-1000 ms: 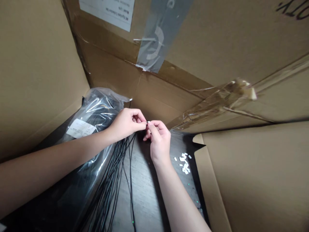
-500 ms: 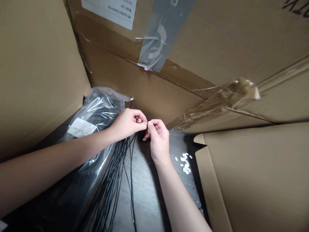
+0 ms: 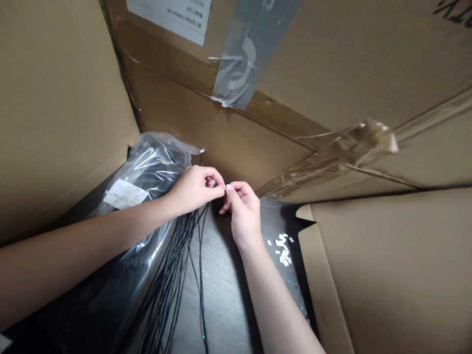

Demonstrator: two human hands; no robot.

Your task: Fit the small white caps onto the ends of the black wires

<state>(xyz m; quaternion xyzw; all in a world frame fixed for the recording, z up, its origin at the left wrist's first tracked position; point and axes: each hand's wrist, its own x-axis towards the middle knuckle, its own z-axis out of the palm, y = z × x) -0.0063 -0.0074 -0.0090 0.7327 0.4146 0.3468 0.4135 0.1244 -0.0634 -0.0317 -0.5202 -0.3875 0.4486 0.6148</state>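
Observation:
My left hand [image 3: 194,188] and my right hand [image 3: 241,211] meet fingertip to fingertip above a dark tabletop [image 3: 217,290]. Both pinch the end of a thin black cable, where a tiny white piece [image 3: 227,186] shows between the fingertips. A bundle of thin black cables [image 3: 173,275] runs from under my left hand down toward me. Left of my hands lies a clear plastic bag [image 3: 147,172] holding dark contents, with a white label [image 3: 125,193] on it.
A small heap of several white bits [image 3: 282,247] lies on the tabletop right of my right wrist. Cardboard boxes [image 3: 332,59] wall the space at left, back and right. A cardboard flap [image 3: 387,275] covers the right side; torn clear tape [image 3: 342,147] hangs off a box.
Both hands stay pinched together at the same spot; only slight finger shifts. The view has nudged a little.

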